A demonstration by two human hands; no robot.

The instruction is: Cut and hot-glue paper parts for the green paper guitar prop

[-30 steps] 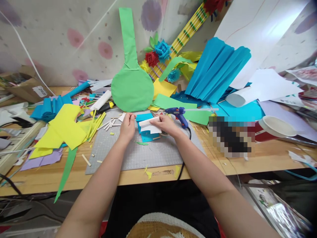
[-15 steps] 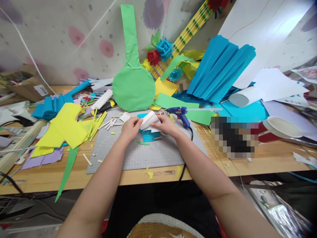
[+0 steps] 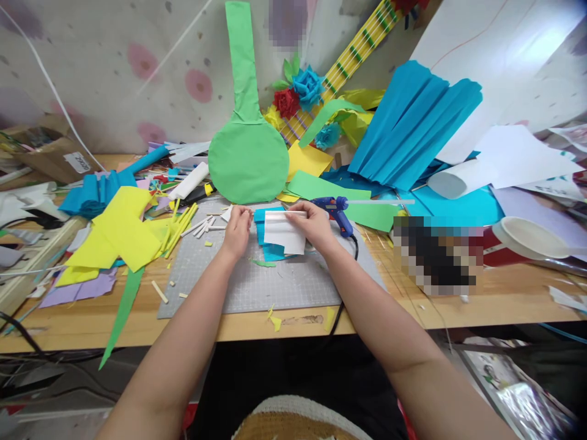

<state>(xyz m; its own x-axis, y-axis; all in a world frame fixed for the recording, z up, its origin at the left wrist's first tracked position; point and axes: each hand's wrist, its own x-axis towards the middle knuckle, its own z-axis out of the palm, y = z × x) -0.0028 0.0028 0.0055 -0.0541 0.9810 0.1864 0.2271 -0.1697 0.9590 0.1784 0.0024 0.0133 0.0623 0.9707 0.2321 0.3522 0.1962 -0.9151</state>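
Observation:
On the grey cutting mat point(image 3: 257, 287) lies a blue paper piece point(image 3: 270, 249) with a white paper piece point(image 3: 284, 235) spread over it. My right hand point(image 3: 316, 227) pinches the white paper's upper right edge. My left hand point(image 3: 237, 229) sits at the blue paper's left side with its fingers curled at the top edge. A blue glue gun point(image 3: 338, 211) lies just right of my right hand, its cord running off the table's front edge.
A big green guitar-shaped paper cutout point(image 3: 247, 156) leans on the wall behind. Yellow paper point(image 3: 119, 229) and yellow sticks point(image 3: 181, 223) lie left. Blue pleated paper point(image 3: 408, 134) and white sheets point(image 3: 504, 159) crowd the right. A pixelated patch point(image 3: 435, 253) sits right of the mat.
The white paper was lifted and folded between both hands; now it lies spread flat over the blue piece, with my left hand moved back to the left edge.

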